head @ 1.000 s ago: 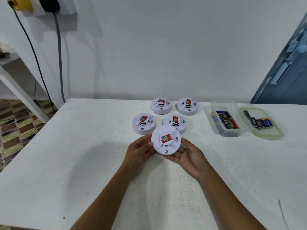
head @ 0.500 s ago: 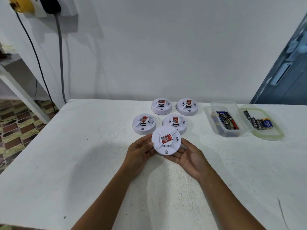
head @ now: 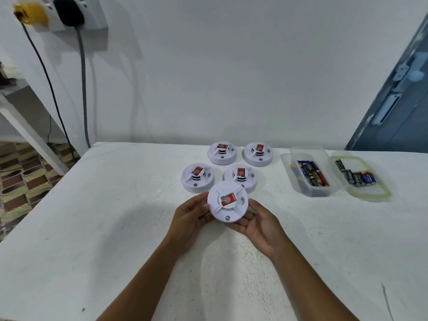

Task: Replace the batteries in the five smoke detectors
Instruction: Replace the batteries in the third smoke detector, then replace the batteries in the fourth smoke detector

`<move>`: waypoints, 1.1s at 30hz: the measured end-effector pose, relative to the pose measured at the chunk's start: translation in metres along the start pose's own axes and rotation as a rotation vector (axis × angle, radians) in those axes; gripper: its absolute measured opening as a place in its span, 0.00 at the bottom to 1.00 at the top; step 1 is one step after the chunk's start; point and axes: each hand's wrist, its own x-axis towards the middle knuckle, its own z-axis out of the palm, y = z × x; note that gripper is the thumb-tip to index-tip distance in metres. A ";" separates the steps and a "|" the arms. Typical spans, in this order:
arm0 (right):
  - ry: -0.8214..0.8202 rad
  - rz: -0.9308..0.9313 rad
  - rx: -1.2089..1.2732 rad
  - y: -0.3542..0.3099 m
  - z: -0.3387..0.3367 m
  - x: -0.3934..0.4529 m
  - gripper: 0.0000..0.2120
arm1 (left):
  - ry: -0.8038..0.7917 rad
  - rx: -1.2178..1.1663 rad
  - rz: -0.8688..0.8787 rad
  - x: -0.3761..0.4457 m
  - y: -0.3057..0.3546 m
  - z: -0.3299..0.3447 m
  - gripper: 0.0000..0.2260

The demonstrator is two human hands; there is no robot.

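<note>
The left hand (head: 190,216) and the right hand (head: 259,224) hold one white smoke detector (head: 227,201) between them, lifted above the white surface (head: 115,216). The left hand's fingers curl against the detector's left rim. The right hand lies palm-up beneath its lower right edge, fingers cupped under the housing. The held unit faces the camera, tilted slightly, with a red label at its centre and a small round button near its lower edge.

Four more smoke detectors rest on the surface beyond the hands, each bearing a red label. The near pair consists of a left unit (head: 197,177) and a right unit (head: 240,176); the right one is partly covered by the held detector. The far pair sits near the wall: a left unit (head: 222,152) and a right unit (head: 257,154).

To the right stands a clear plastic container (head: 298,181) holding batteries (head: 312,176). Just beside it lies its lid (head: 379,193), carrying a second row of batteries (head: 356,177).

At upper left, a wall socket (head: 92,12) carries a black plug (head: 68,11) and a yellow plug (head: 30,12), with cables hanging down.
</note>
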 end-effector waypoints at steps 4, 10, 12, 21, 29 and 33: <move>-0.014 0.019 0.020 -0.002 -0.001 -0.001 0.19 | 0.038 0.061 -0.003 -0.001 0.000 0.003 0.17; -0.039 0.008 -0.076 -0.011 0.014 0.004 0.20 | 0.113 0.396 0.095 -0.013 0.025 0.012 0.18; -0.036 -0.008 -0.124 -0.019 0.030 0.009 0.16 | 0.164 0.701 0.210 -0.009 0.045 0.014 0.25; -0.053 0.006 -0.313 -0.045 0.113 0.064 0.14 | 0.078 1.233 0.413 0.067 0.113 -0.015 0.38; 0.152 -0.339 -1.418 -0.040 0.116 0.118 0.20 | 0.017 1.307 0.230 0.168 0.140 -0.070 0.36; 0.082 -0.265 -1.786 -0.027 0.118 0.124 0.33 | -0.069 1.351 0.170 0.201 0.122 -0.081 0.34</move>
